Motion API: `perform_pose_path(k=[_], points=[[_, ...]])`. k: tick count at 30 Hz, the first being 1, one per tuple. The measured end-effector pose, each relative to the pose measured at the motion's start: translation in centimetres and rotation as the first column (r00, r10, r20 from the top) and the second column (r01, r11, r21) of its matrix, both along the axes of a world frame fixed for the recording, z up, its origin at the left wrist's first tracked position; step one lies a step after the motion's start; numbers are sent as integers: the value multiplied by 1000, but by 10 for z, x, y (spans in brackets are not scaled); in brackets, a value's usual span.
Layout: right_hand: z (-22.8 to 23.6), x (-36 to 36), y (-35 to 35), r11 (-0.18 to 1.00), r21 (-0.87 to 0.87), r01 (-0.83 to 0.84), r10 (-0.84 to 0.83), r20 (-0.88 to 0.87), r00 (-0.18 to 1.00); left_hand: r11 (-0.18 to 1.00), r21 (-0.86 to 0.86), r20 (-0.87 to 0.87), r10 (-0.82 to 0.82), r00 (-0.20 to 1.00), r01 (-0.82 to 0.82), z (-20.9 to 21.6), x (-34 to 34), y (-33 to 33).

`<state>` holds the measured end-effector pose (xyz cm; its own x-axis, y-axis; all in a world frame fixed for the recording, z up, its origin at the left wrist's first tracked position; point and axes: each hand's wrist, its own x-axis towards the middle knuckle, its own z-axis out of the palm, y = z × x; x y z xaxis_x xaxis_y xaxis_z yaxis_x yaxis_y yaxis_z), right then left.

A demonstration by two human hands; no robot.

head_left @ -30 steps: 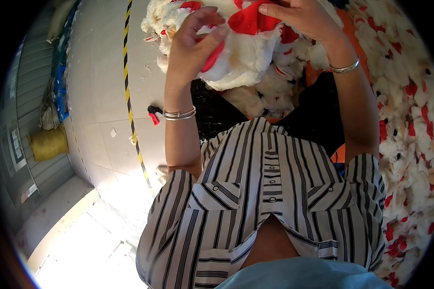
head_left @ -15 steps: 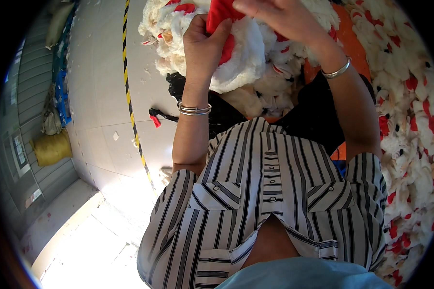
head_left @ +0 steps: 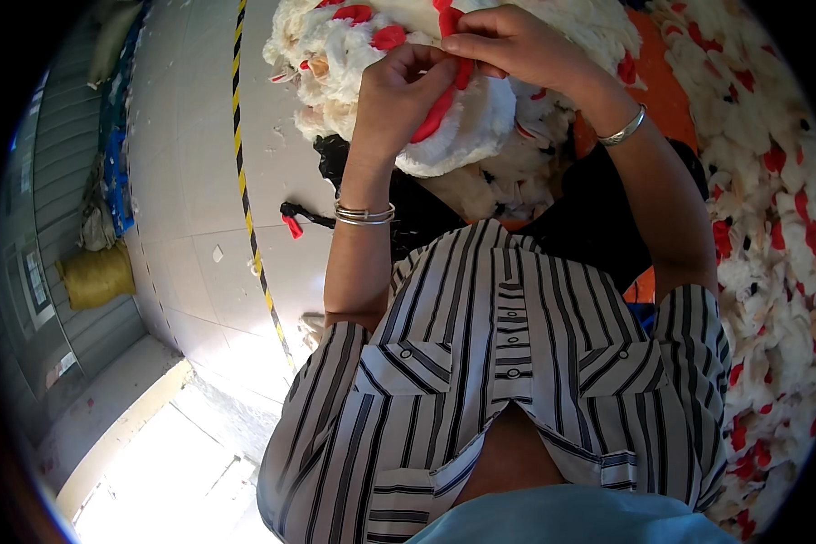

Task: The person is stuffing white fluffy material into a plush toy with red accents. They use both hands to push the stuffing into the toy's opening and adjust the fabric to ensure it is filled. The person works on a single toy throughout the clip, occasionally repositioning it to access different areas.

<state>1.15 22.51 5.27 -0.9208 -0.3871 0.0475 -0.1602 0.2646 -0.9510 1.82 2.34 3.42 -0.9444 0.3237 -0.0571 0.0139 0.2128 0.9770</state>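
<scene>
A strip of red fabric [head_left: 448,20] hangs between my two hands, over a heap of white fluffy plush pieces [head_left: 473,136]. My right hand [head_left: 530,50] pinches the strip between thumb and fingers. Close beside it on the left, my left hand [head_left: 392,104] is closed, its fingertips at the lower part of the red fabric. The fingertips partly cover the strip, so its full shape is hidden. Another red patch [head_left: 389,37] shows on the plush to the left of the strip. Both wrists wear silver bangles.
Many white and red plush pieces [head_left: 757,290] lie piled along the right, by an orange surface [head_left: 662,72]. Black plastic [head_left: 333,161] lies under the near heap. Yellow-black tape [head_left: 242,181] runs along the floor at left, with a yellow roll-like bundle [head_left: 97,276] beyond.
My right hand has come down from an outstretched position and now pinches the red fabric. My left hand has shifted slightly right and lower. The fabric now looks narrower.
</scene>
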Motion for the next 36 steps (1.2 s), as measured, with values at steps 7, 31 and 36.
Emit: perform_pose_path(k=[7,31,36], points=[[3,-1,-3,996,-48,-76,75,-7,997,995,-60,-68,80,994,-84,-1,1,-2],[2,5,-8,999,-36,-28,26,-59,998,996,82,101,29,994,-38,-13,-5,-11],[2,4,-11,990,-137,-29,37,52,998,996,88,103,-32,994,23,-16,-4,-10]])
